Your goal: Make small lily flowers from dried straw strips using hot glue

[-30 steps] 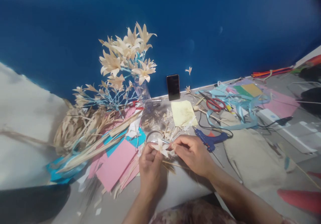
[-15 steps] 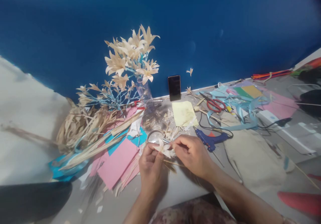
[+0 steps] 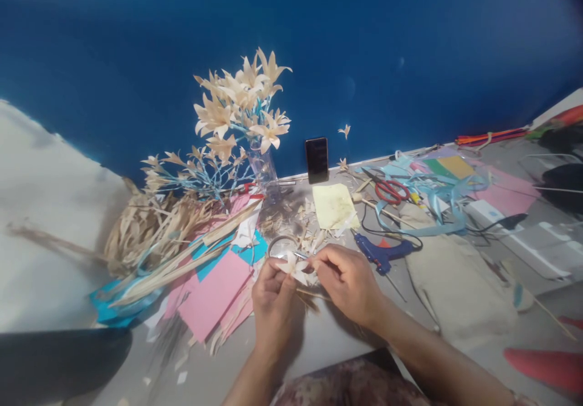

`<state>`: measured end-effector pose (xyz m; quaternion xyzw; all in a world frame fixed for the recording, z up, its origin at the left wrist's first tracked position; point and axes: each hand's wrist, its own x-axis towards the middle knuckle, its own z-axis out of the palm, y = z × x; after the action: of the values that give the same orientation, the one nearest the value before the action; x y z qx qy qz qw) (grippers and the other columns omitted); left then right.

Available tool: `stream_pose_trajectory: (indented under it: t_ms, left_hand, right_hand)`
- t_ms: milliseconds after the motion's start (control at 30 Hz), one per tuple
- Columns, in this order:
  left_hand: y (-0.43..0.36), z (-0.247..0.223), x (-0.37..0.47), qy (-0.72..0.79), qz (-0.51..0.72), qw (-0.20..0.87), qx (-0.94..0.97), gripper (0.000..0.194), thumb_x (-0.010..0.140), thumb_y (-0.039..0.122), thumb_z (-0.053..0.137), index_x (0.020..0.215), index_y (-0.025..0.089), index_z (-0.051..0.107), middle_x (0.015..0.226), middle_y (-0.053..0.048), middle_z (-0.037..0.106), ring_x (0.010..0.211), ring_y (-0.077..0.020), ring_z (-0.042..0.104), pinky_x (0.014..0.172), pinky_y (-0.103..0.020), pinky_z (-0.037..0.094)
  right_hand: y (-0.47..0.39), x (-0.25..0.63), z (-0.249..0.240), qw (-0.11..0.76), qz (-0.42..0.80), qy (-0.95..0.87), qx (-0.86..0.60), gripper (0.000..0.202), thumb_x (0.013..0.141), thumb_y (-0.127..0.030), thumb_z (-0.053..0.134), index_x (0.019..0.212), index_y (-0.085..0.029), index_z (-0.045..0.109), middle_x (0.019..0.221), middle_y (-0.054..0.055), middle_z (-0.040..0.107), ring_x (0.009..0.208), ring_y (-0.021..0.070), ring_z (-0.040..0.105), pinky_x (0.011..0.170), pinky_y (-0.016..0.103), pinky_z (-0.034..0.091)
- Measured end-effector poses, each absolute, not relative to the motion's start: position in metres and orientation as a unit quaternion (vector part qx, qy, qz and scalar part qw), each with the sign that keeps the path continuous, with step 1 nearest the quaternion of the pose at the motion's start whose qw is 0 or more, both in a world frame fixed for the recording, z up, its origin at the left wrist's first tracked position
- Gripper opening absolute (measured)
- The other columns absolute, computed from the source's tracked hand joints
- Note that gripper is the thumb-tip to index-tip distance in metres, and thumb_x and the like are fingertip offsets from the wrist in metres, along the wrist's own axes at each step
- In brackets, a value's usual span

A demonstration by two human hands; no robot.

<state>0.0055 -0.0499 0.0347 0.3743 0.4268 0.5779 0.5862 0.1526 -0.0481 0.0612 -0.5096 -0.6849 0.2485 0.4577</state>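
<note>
A pale, pointed-petal flower (image 3: 293, 266) sits between my two hands low in the middle of the view. My left hand (image 3: 274, 294) is closed, pinching the flower's left petals between thumb and fingers. On the flower's right side, the fingertips of my right hand (image 3: 345, 280) are pressed together at a petal edge; whether they grip the petal or something small there is hidden. Just behind lies a roll of tape (image 3: 276, 242), with a thin metallic tool (image 3: 299, 254) near its rim. Pale petal scraps (image 3: 306, 223) are scattered beyond.
Similar flowers fill a clear vase (image 3: 263, 169) by the blue wall. Left lie dried husks (image 3: 141, 227) and pink paper (image 3: 216, 297). A phone (image 3: 317, 160) leans on the wall. Right are a blue glue gun (image 3: 385, 253), red-handled scissors (image 3: 392, 192) and a beige cloth (image 3: 455, 290).
The flower has turned slightly in my fingers and shifted a little left. Both hands stay almost where they were, still at the flower.
</note>
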Motion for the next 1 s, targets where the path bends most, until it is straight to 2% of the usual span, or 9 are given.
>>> stream_pose_trajectory:
  t_ms: [67, 233, 367, 567, 767, 1000]
  left_hand:
    - [-0.0500, 0.0338, 0.0052, 0.420, 0.578, 0.593, 0.372, 0.024, 0.079, 0.030, 0.074, 0.090, 0.020, 0.056, 0.067, 0.002, 0.068, 0.053, -0.0127, 0.062, 0.060, -0.023, 0.051]
    - [-0.0550, 0.0346, 0.0063, 0.431, 0.577, 0.580, 0.381, 0.023, 0.080, 0.030, 0.074, 0.085, 0.022, 0.053, 0.054, 0.007, 0.060, 0.042, -0.0106, 0.055, 0.053, -0.022, 0.048]
    - [-0.0554, 0.0350, 0.0062, 0.426, 0.576, 0.585, 0.380, 0.023, 0.080, 0.031, 0.074, 0.084, 0.021, 0.054, 0.055, 0.006, 0.061, 0.042, -0.0107, 0.055, 0.050, -0.021, 0.046]
    - [-0.0508, 0.0326, 0.0040, 0.419, 0.576, 0.602, 0.361, 0.023, 0.078, 0.030, 0.075, 0.089, 0.018, 0.059, 0.079, -0.002, 0.072, 0.068, -0.0152, 0.068, 0.066, -0.023, 0.052]
    - [-0.0539, 0.0301, 0.0033, 0.427, 0.573, 0.598, 0.363, 0.022, 0.078, 0.030, 0.075, 0.086, 0.020, 0.057, 0.062, 0.004, 0.065, 0.047, -0.0116, 0.058, 0.052, -0.021, 0.046]
    - [-0.0560, 0.0301, 0.0030, 0.418, 0.584, 0.587, 0.373, 0.024, 0.078, 0.030, 0.076, 0.085, 0.020, 0.055, 0.065, 0.002, 0.066, 0.055, -0.0116, 0.060, 0.058, -0.020, 0.048]
  right_hand:
    - [-0.0487, 0.1517, 0.0606, 0.463, 0.248, -0.684, -0.505, 0.020, 0.085, -0.007, 0.051, 0.077, -0.020, 0.064, 0.081, 0.001, 0.073, 0.076, 0.0152, 0.065, 0.069, 0.024, 0.043]
    - [-0.0489, 0.1500, 0.0609, 0.485, 0.232, -0.676, -0.504, 0.020, 0.082, -0.005, 0.052, 0.073, -0.020, 0.063, 0.078, 0.001, 0.073, 0.072, 0.0146, 0.064, 0.067, 0.025, 0.043]
    - [-0.0478, 0.1496, 0.0621, 0.495, 0.231, -0.672, -0.501, 0.021, 0.080, -0.005, 0.053, 0.071, -0.019, 0.064, 0.076, 0.001, 0.073, 0.069, 0.0146, 0.064, 0.066, 0.024, 0.043]
    - [-0.0490, 0.1516, 0.0650, 0.457, 0.275, -0.675, -0.510, 0.020, 0.084, -0.008, 0.055, 0.075, -0.020, 0.068, 0.079, 0.001, 0.075, 0.069, 0.0138, 0.065, 0.061, 0.023, 0.042]
    - [-0.0487, 0.1515, 0.0644, 0.461, 0.260, -0.672, -0.518, 0.020, 0.081, -0.006, 0.055, 0.072, -0.020, 0.066, 0.077, 0.000, 0.074, 0.068, 0.0139, 0.064, 0.063, 0.024, 0.042]
    - [-0.0520, 0.1467, 0.0601, 0.483, 0.231, -0.673, -0.511, 0.021, 0.083, -0.008, 0.050, 0.069, -0.020, 0.061, 0.074, 0.002, 0.071, 0.069, 0.0152, 0.063, 0.064, 0.025, 0.041]
